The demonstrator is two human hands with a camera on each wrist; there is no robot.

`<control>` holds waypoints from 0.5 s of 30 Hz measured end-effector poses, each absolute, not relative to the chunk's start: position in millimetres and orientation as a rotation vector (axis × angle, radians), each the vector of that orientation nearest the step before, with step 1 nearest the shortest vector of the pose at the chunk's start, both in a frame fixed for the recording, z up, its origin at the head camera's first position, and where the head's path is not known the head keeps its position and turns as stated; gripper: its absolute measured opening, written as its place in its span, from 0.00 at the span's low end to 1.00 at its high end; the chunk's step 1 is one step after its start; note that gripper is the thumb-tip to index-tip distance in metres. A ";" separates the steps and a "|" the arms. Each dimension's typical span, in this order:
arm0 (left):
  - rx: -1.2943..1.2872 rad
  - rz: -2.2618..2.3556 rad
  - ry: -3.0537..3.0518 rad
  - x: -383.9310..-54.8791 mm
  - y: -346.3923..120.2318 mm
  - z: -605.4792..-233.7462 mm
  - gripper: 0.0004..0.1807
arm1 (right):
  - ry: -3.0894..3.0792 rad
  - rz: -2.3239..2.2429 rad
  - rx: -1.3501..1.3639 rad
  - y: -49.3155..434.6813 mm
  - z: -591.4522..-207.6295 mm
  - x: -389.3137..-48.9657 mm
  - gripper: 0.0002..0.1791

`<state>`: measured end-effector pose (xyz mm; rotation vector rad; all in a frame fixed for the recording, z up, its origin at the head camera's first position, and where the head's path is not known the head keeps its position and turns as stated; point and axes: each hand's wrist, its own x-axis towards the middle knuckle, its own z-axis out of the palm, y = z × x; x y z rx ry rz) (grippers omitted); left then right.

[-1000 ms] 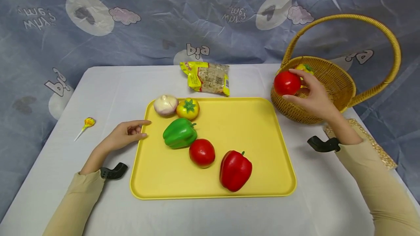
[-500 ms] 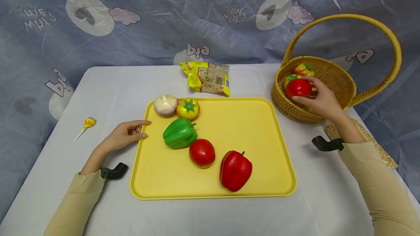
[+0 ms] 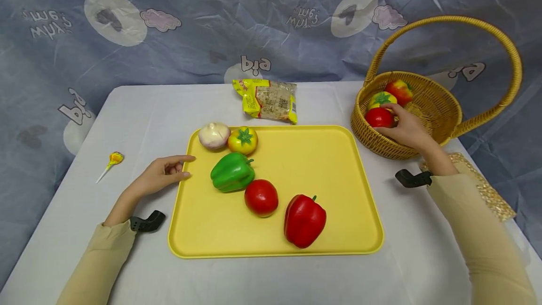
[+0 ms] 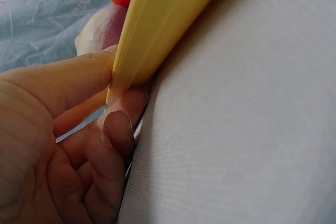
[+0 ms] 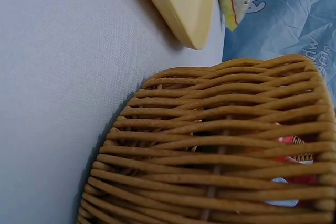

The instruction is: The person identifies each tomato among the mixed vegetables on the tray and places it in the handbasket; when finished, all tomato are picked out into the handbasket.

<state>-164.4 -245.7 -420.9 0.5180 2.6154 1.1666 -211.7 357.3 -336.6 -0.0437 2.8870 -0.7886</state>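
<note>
In the head view my right hand (image 3: 406, 128) reaches over the near rim of the wicker basket (image 3: 381, 147). Its thumb and fingers curve round a red tomato (image 3: 378, 117), low inside. Beside that tomato lie a yellow one with a green top (image 3: 382, 99) and a red-yellow fruit (image 3: 399, 92). Basket weave hides this hand in the right wrist view. At the left side of the yellow tray (image 3: 334, 164), my left hand (image 3: 158, 175) pinches the rim; the left wrist view shows its thumb and fingers (image 4: 79, 85) at the edge.
On the tray lie a garlic bulb (image 3: 214, 136), a yellow tomato (image 3: 243, 140), a green pepper (image 3: 232, 172), another red tomato (image 3: 261, 197) and a red pepper (image 3: 304, 220). A snack bag (image 3: 271, 100) lies behind, a lollipop (image 3: 111, 163) at left. The basket's handle (image 3: 504, 41) arches high.
My right hand has lowered the red tomato from above the basket's left rim into the basket. The red-yellow fruit inside has shifted slightly right. My left hand has stayed put.
</note>
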 end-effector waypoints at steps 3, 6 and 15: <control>0.525 1.174 2.612 -164.2 -245.4 -420.5 0.22 | 2.898 -0.760 -0.057 356.7 -337.8 -216.3 0.41; 0.516 1.188 2.600 -163.6 -245.3 -420.0 0.22 | 2.897 -0.748 -0.062 356.7 -339.0 -220.7 0.41; 0.504 1.229 2.567 -163.8 -246.3 -420.4 0.22 | 2.926 -0.721 -0.035 355.5 -344.0 -233.6 0.42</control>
